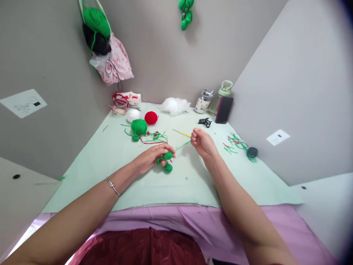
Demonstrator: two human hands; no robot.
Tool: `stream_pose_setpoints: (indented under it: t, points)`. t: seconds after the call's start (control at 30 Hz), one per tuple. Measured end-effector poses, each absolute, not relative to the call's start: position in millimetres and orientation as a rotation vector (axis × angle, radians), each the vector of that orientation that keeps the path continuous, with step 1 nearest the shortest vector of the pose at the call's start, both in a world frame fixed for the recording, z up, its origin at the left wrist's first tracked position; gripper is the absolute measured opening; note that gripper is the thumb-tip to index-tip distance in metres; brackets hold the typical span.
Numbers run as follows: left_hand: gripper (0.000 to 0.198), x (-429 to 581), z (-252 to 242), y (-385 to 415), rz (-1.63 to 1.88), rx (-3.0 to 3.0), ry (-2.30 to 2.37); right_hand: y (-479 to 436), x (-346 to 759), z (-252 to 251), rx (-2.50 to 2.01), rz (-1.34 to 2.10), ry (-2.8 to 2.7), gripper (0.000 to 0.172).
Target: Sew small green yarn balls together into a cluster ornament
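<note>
My left hand [152, 157] is closed around a small green crocheted piece [167, 156], and a second green ball-shaped part [168, 168] hangs just below the fingers. A green yarn strand [182, 145] runs taut from that piece to my right hand [202, 141], whose fingers are pinched on it in a fist. Just behind the right hand lies a yellow-handled hook [183, 134] with a thin metal tip. Whether the right fingers also hold a needle is too small to see.
A green yarn ball [139, 127], a red one [151, 117] and a white one [134, 115] sit behind the left hand. White stuffing [175, 106], a pen cup [203, 103], a bottle [216, 103], a phone [224, 110] and a black claw clip [204, 122] stand farther back. Yarn scraps [232, 142] lie right.
</note>
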State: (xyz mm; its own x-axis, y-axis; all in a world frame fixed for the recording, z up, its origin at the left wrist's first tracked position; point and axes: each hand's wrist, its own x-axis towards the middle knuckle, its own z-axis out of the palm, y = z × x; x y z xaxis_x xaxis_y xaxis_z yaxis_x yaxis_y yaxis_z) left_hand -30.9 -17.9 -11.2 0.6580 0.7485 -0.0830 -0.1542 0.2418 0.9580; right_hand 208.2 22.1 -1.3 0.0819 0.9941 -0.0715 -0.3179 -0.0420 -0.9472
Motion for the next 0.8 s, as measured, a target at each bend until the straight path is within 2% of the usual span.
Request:
stream_pose_setpoints:
  t: [0.1, 0.17, 0.23, 0.3, 0.4, 0.53, 0.7, 0.8]
  points:
    - [0.029, -33.2, -13.1, -13.8, 0.722, 1.143, 0.612, 22.8, 212.9, -0.4, -1.267, 1.185, -1.144, 0.019]
    - [0.032, -34.4, -15.4, -10.6, 0.773, 1.096, 0.644, 24.3, 224.9, 1.5, -1.508, 0.836, -1.388, 0.015]
    - [0.034, -35.3, -17.5, -8.1, 0.799, 1.067, 0.689, 25.8, 240.6, 2.4, -1.841, 0.336, -1.577, 0.014]
    - [0.034, -35.9, -19.1, -6.7, 0.806, 1.054, 0.723, 26.7, 254.5, 1.1, -2.130, 0.132, -1.721, 0.020]
    - [0.037, -36.0, -20.9, -5.9, 0.817, 1.031, 0.728, 27.5, 265.1, -3.9, -2.335, 0.116, -1.894, 0.024]
    - [0.042, -35.4, -24.8, -4.3, 0.849, 1.053, 0.708, 30.9, 268.6, -9.6, -2.368, 0.104, -1.863, 0.022]
    - [0.048, -35.7, -29.7, -3.4, 0.901, 1.169, 0.708, 36.5, 273.5, -3.5, -2.294, 0.053, -1.715, 0.039]
    - [0.052, -35.6, -29.6, -4.9, 0.926, 1.206, 0.724, 32.0, 264.2, 5.2, -1.974, 0.351, -1.674, 0.041]
